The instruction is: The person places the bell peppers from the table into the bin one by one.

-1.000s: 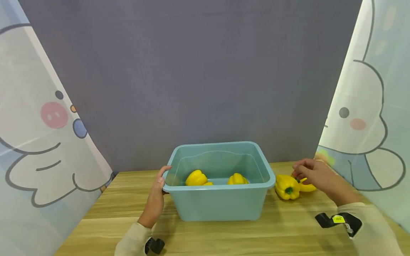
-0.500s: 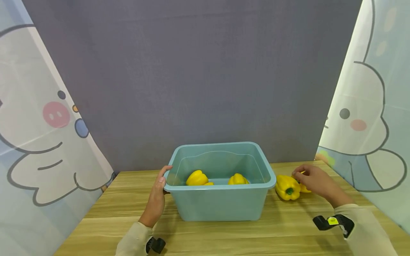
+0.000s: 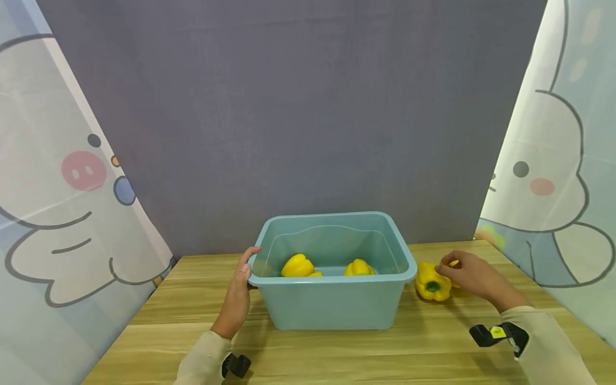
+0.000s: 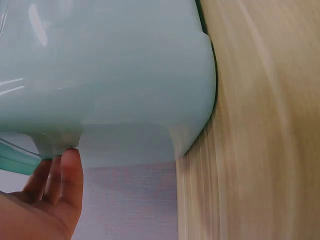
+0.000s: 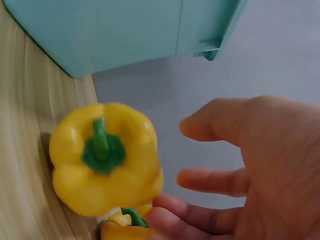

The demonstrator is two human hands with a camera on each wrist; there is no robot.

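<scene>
A blue-green plastic tub (image 3: 332,305) stands on the table, with yellow bell peppers (image 3: 297,266) lying inside, partly hidden by its front rim. My left hand (image 3: 237,294) grips the tub's left rim; in the left wrist view its fingers (image 4: 70,180) press up under the rim from outside. To the tub's right lies a yellow bell pepper (image 5: 85,185), its green stem facing me. Beside it my right hand (image 3: 474,275) hovers with thumb and fingers spread, the lower fingertips right at the pepper's side. A second pepper (image 5: 125,230) behind it is mostly hidden by that hand.
The wooden table (image 3: 337,358) reaches back to a grey curtain (image 3: 289,117). Cartoon-printed cloths (image 3: 48,214) hang on both sides. A black camera mount is strapped to each wrist over pale sleeves.
My right hand has come down, its fingertips lowering from above the peppers to the nearer one's upper side. My left hand keeps its grip on the rim.
</scene>
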